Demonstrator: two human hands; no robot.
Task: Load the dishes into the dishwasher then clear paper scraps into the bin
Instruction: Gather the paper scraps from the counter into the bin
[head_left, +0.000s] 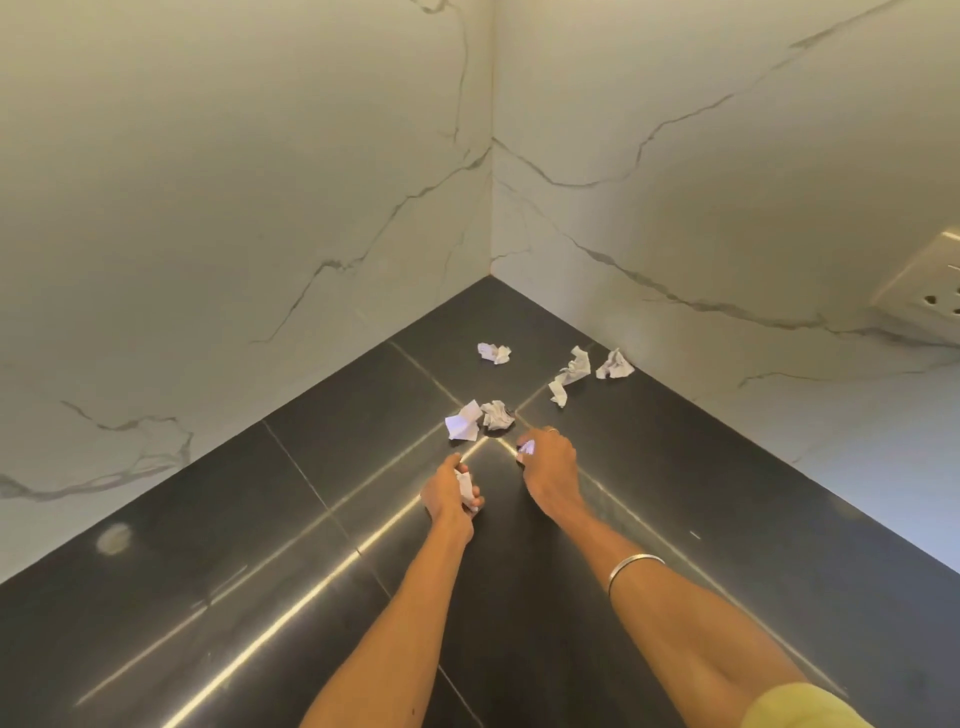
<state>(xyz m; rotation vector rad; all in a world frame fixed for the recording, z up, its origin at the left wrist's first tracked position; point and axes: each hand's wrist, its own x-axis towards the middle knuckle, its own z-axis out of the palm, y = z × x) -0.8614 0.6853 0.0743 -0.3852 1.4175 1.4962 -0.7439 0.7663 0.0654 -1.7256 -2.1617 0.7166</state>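
Several crumpled white paper scraps lie on the black countertop (311, 467) near its inner corner. A flat folded scrap (463, 422) and a crumpled ball (497, 414) sit just ahead of my hands. Farther back lie a small scrap (494, 353), a long twisted scrap (570, 375) and another crumpled scrap (614, 365) by the right wall. My left hand (451, 493) is closed around a white paper scrap (466, 487). My right hand (549, 460) is closed on a small paper scrap (528, 448) at its fingertips, right beside the crumpled ball.
White marble-patterned walls meet in a corner (491, 208) behind the scraps. A white wall socket (930, 291) is on the right wall. A pale smudge (113, 538) marks the counter at left. No dishwasher or bin is in view.
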